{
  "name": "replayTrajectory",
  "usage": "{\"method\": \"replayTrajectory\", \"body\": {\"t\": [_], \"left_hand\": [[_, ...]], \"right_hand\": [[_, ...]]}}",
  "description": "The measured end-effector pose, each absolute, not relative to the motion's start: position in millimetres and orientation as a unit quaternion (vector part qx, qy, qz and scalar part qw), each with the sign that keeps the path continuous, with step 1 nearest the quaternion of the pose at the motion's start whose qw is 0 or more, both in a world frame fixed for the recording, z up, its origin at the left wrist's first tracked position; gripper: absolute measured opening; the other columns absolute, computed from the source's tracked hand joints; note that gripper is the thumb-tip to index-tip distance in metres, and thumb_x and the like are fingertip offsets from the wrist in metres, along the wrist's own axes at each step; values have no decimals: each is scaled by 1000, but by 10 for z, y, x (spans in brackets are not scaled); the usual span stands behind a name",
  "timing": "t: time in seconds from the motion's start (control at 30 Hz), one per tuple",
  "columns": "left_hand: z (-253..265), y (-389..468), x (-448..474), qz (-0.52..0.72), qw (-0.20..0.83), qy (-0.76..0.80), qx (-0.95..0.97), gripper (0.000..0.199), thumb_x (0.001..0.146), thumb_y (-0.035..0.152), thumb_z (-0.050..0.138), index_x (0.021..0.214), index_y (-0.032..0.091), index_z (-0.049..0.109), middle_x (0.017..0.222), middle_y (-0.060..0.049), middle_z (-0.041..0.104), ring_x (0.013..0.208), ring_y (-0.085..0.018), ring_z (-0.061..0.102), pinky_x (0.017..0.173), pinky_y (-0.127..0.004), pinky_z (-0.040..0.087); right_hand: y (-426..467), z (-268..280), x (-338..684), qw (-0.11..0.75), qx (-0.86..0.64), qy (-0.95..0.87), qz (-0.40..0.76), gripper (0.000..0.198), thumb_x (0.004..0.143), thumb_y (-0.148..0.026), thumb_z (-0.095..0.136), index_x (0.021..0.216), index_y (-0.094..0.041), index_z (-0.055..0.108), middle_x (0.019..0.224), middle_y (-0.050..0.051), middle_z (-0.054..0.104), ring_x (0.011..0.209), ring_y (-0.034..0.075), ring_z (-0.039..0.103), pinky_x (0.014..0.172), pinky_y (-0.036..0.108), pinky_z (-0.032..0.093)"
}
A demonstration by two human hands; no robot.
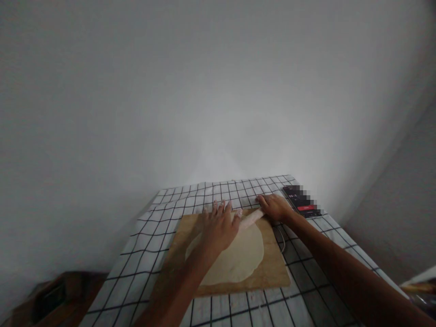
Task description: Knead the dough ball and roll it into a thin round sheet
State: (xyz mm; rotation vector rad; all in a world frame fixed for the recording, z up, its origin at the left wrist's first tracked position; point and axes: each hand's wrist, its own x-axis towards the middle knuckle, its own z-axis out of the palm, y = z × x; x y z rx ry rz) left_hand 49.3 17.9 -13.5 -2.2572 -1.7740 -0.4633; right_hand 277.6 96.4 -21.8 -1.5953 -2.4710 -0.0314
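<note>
A table [190, 195] under a white cloth [143, 254] with a grid of dark lines stands with its far edge by a plain pale wall [218, 91], brightest just above that edge and dimmer toward the corners of the room; a second, greyer wall [395, 204] runs along the right. The cloth is slightly rippled toward the left edge. Beyond that edge, low down, sits a dim brown object [64, 295], too dark to make out, and past the right edge are some blurred things [422, 288]. A wooden board [279, 274] lies on the middle of the table, bearing a broad, flat, roughly round sheet of dough [235, 259]. Over the dough's far side a rolling pin [252, 219] lies aslant. The right hand [276, 208] is closed around its end by the board's far right corner; the left hand [220, 227] lies over its other end, fingers stretched and spread, thumb apart, its palm hidden. A thin pale cord [282, 238] curves beside the board's right edge. Near the table's far right corner lies a phone [299, 204], partly pixelated, its dark screen showing pale digits, seemingly zeros, and a red bar whose lettering is too small to read.
</note>
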Motion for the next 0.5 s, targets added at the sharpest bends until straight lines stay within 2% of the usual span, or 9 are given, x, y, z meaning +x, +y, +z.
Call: {"method": "replayTrajectory", "body": {"t": [0.07,0.17,0.27,0.37,0.5], "left_hand": [[-182,143,524,-169,108,-611,-766,49,101,50,41,134,18,58,144,-18,56,138,-38,46,108,-66,37],[-230,64,587,-187,120,-599,-769,59,99,54,41,140,12,53,146,-20,53,140,-39,42,110,-65,36],[-245,-103,660,-209,148,-577,-776,58,99,53,43,141,14,53,149,-15,50,144,-38,37,115,-65,29],[-281,-388,715,-226,160,-553,-786,55,99,51,42,142,18,53,152,-9,47,145,-35,36,118,-60,29],[-373,-790,744,-236,190,-500,-811,63,97,51,45,153,22,37,160,-3,35,147,-31,33,118,-55,33]], "right_hand": [[816,-229,2875,98,-530,-842,-19,27,101,-29,52,122,-16,63,114,13,69,101,25,68,87,41,54],[576,-246,3009,115,-520,-846,-29,32,103,-26,40,118,-16,66,109,14,74,99,26,70,86,37,53],[324,-265,3116,138,-518,-844,-32,40,105,-27,30,119,-19,67,113,11,74,101,23,71,86,33,54],[19,-283,3219,194,-512,-836,-12,44,106,-31,27,116,-22,69,111,8,76,97,21,73,83,30,56],[-303,-318,3341,250,-493,-833,22,41,105,-36,32,113,-24,70,107,7,76,95,21,73,78,29,57]]}}
